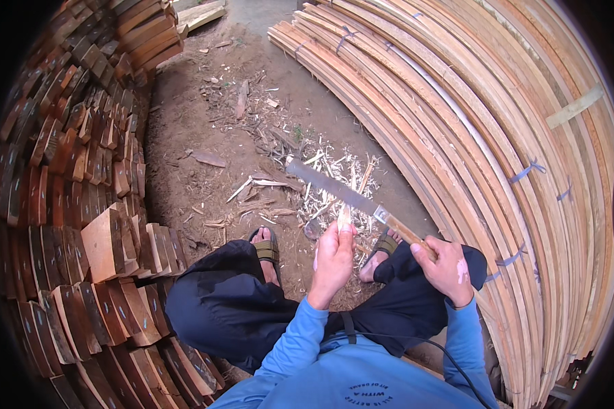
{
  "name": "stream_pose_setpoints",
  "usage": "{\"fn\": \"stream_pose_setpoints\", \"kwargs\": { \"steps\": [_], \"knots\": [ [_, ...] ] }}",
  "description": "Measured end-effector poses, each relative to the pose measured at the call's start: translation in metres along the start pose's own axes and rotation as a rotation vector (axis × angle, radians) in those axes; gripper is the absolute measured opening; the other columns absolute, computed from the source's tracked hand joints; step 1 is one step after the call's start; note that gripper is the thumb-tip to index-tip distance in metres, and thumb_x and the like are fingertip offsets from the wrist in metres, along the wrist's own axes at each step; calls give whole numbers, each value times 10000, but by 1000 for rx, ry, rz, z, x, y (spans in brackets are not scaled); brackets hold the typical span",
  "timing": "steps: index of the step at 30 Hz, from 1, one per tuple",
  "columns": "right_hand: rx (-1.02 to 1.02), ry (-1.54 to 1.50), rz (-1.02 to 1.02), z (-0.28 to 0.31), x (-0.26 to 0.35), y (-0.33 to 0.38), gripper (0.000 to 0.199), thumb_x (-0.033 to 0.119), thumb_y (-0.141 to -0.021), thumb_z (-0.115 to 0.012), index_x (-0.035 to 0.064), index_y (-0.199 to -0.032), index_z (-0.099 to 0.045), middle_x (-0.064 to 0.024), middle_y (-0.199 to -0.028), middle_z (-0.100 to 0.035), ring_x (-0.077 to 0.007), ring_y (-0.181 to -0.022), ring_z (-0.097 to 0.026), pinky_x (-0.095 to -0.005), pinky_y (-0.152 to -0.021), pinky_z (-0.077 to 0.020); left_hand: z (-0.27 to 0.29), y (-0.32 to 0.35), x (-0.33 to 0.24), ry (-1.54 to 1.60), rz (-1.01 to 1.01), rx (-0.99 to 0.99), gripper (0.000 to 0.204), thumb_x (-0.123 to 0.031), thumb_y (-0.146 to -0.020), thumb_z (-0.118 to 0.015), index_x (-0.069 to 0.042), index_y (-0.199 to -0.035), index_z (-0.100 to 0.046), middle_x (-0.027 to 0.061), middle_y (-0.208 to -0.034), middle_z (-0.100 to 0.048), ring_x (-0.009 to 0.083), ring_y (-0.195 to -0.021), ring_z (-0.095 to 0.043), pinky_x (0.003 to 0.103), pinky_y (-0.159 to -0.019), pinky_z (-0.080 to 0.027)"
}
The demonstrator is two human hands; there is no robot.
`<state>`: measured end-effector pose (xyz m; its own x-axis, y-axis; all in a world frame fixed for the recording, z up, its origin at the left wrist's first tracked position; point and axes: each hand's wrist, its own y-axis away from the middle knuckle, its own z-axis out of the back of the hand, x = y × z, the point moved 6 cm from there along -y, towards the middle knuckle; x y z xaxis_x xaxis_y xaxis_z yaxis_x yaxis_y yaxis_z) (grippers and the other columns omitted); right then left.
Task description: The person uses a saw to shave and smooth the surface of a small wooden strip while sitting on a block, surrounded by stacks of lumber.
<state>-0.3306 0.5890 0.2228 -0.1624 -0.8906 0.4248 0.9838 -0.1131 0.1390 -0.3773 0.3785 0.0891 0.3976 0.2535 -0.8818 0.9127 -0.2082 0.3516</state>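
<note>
My right hand [447, 267] is closed round the wooden handle of a machete [329, 184]. Its long grey blade points away and to the left, over the ground between my feet. In my left hand [333, 258], a short pale stick of wood [344, 217] is pinched upright, its top end sticking out past the thumb. The blade lies across or just beyond the stick's tip; whether they touch I cannot tell. Most of the stick's lower part is hidden by my fingers.
Pale wood shavings [335, 163] and bark scraps [242, 99] litter the dirt ahead. Stacked cut timber [106, 245] rises close on my left. Long boards [416, 129], bundled with blue ties [527, 170], curve along my right. My sandalled feet stand apart, and a black cable [450, 358] crosses my shirt.
</note>
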Motion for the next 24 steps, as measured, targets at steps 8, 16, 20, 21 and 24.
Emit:
{"fn": "stream_pose_setpoints", "kwargs": {
  "steps": [8,16,20,21,24],
  "knots": [
    [45,106,51,-1,3,12,440,440,-972,-741,54,-776,-662,-216,-631,-606,-441,-622,-634,-516,-619,-502,0,6,-23,-458,-252,-152,304,-225,-1127,-505,11,-977,-626,71,-708,-600,181,-620,-580,391,-594,-452],
    [-23,107,44,-31,4,7,434,472,-956,-753,66,-811,-708,-211,-645,-636,-447,-630,-636,-515,-637,-526,12,6,-31,-603,-292,-234,281,-188,-1118,-491,37,-1005,-616,215,-827,-671,386,-753,-676,500,-685,-495],
    [-132,140,8,-34,-1,-1,460,480,-974,-733,53,-803,-710,-232,-669,-659,-465,-652,-664,-522,-649,-544,7,5,-32,-539,-185,-150,258,-175,-1115,-497,35,-1008,-603,269,-873,-687,457,-806,-700,538,-722,-506],
    [-190,147,-43,-36,-12,-9,467,481,-980,-725,49,-802,-711,-236,-675,-664,-469,-663,-673,-525,-655,-549,-5,12,-33,-516,-210,-91,268,-194,-1122,-501,19,-1002,-611,206,-812,-642,360,-752,-648,490,-686,-484],
    [-133,70,-107,-19,-21,-24,464,480,-1007,-698,44,-851,-729,-240,-792,-749,-470,-718,-727,-530,-665,-576,-27,23,-31,-489,-96,27,251,-209,-1120,-511,9,-1077,-627,279,-899,-705,442,-846,-723,525,-747,-513]
  ]
}}
